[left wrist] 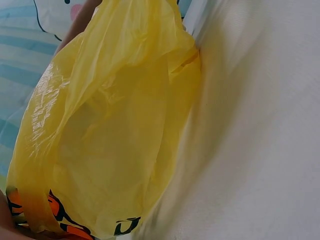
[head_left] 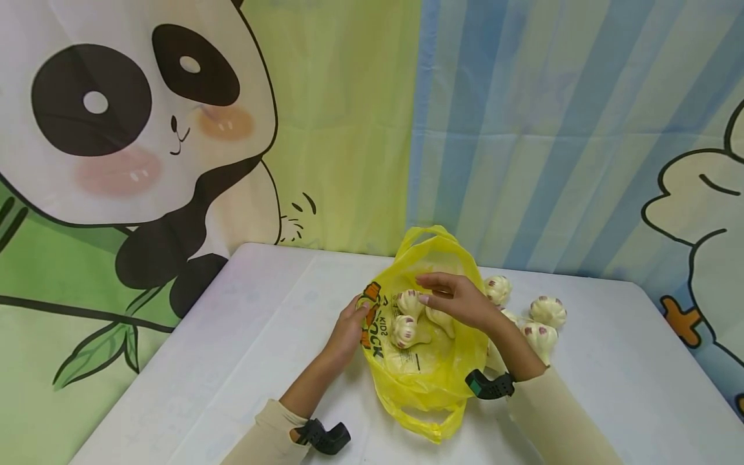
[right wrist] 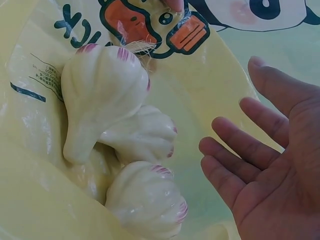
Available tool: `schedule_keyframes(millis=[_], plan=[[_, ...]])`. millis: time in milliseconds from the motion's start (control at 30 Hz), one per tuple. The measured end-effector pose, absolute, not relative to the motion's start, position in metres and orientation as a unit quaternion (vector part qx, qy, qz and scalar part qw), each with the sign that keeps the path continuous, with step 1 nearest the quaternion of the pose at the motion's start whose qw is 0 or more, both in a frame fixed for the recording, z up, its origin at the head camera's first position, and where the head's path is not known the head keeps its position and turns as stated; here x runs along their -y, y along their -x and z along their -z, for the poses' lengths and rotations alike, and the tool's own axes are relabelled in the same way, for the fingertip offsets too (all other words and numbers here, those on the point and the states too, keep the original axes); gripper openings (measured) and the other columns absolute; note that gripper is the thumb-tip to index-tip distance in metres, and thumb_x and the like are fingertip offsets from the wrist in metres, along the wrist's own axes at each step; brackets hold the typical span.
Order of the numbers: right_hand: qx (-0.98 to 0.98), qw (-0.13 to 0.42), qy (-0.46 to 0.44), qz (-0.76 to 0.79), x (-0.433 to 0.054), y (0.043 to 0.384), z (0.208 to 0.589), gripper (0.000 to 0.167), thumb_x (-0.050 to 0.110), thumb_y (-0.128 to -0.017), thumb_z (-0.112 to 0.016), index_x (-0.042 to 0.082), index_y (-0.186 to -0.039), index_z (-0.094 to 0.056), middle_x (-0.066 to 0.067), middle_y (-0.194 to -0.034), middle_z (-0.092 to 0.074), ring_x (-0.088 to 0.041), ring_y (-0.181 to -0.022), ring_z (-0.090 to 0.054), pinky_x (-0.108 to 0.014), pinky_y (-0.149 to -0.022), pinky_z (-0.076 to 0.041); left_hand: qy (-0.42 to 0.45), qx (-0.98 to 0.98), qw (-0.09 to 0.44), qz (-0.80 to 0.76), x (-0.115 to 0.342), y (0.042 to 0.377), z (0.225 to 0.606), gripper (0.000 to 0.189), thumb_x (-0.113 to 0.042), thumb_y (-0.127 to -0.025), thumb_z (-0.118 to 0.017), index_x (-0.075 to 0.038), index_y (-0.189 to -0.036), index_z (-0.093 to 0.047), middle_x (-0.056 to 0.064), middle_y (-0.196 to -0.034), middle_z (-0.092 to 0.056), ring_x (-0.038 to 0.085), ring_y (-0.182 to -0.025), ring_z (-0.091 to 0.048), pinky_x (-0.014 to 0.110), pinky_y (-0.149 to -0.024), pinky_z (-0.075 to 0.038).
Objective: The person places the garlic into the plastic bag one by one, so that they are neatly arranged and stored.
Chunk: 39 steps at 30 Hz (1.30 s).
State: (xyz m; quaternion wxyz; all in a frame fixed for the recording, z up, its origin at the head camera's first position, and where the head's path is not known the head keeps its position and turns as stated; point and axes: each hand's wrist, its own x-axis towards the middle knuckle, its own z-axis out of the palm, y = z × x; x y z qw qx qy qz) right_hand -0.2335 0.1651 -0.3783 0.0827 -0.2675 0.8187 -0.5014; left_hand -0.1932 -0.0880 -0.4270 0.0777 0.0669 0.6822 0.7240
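Observation:
A yellow plastic bag (head_left: 407,387) with printed lettering lies spread with its mouth wide. My left hand (head_left: 349,326) pinches the bag's left edge, the thumb over the printed side. Three model garlic bulbs, white with purple-streaked ends, sit inside; one garlic bulb (right wrist: 105,90) shows large in the right wrist view beside a second garlic bulb (right wrist: 145,132) and a third garlic bulb (right wrist: 147,200). Over the bag's mouth hovers my right hand (head_left: 459,300), fingers loosely extended and holding nothing. The left wrist view is mostly filled by the bag's outer side (left wrist: 115,140).
Several more garlic bulbs lie on the table right of the bag, among them a garlic bulb (head_left: 548,312) farthest right and another garlic bulb (head_left: 497,289) near the bag's rim. The white table (head_left: 273,310) backs onto a printed cloth (head_left: 343,129) with a panda.

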Motion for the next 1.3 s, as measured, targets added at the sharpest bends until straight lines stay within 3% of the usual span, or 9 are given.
schedule_keyframes(millis=[467, 700, 833, 1033, 1300], plan=[[-0.807, 0.073, 0.278, 0.517, -0.168, 0.221, 0.373, 0.044, 0.020, -0.097, -0.063, 0.000, -0.135, -0.054, -0.017, -0.135, -0.054, -0.033, -0.127, -0.049, -0.038, -0.099, -0.044, -0.064, -0.683, 0.075, -0.724, 0.089, 0.195, 0.430, 0.046, -0.027, -0.106, -0.034, -0.004, -0.146, -0.037, 0.026, -0.123, -0.053, 0.042, -0.114, -0.050, 0.049, -0.101, -0.038], [-0.799, 0.048, 0.278, 0.532, -0.174, 0.213, 0.373, 0.040, 0.017, -0.096, -0.065, 0.002, -0.132, -0.058, -0.015, -0.133, -0.056, -0.034, -0.126, -0.050, -0.035, -0.096, -0.046, -0.067, -0.688, 0.083, -0.718, 0.090, 0.194, 0.429, 0.052, -0.031, -0.106, -0.035, -0.005, -0.151, -0.030, 0.017, -0.142, -0.045, 0.032, -0.134, -0.035, 0.048, -0.112, -0.022], [-0.795, 0.035, 0.274, 0.540, -0.180, 0.208, 0.374, 0.038, 0.017, -0.096, -0.065, 0.004, -0.131, -0.059, -0.013, -0.132, -0.057, -0.034, -0.126, -0.050, -0.033, -0.098, -0.044, -0.058, -0.687, 0.083, -0.719, 0.090, 0.194, 0.429, 0.051, -0.031, -0.106, -0.035, -0.005, -0.151, -0.031, 0.017, -0.143, -0.044, 0.032, -0.136, -0.033, 0.049, -0.112, -0.021], [-0.788, 0.015, 0.272, 0.552, -0.191, 0.200, 0.376, 0.036, 0.014, -0.096, -0.063, 0.003, -0.130, -0.059, -0.013, -0.130, -0.058, -0.036, -0.121, -0.052, -0.026, -0.094, -0.046, -0.045, -0.695, 0.086, -0.712, 0.088, 0.193, 0.430, 0.060, -0.034, -0.106, -0.035, -0.001, -0.153, -0.020, 0.018, -0.155, -0.027, 0.035, -0.144, -0.015, 0.052, -0.114, -0.011], [-0.784, -0.027, 0.284, 0.551, -0.206, 0.194, 0.380, 0.029, 0.007, -0.096, -0.062, 0.001, -0.124, -0.063, -0.014, -0.123, -0.061, -0.031, -0.115, -0.057, -0.025, -0.090, -0.049, -0.063, -0.686, 0.084, -0.720, 0.090, 0.193, 0.430, 0.055, -0.034, -0.106, -0.033, -0.004, -0.152, -0.028, 0.017, -0.142, -0.044, 0.031, -0.134, -0.036, 0.049, -0.112, -0.021]])
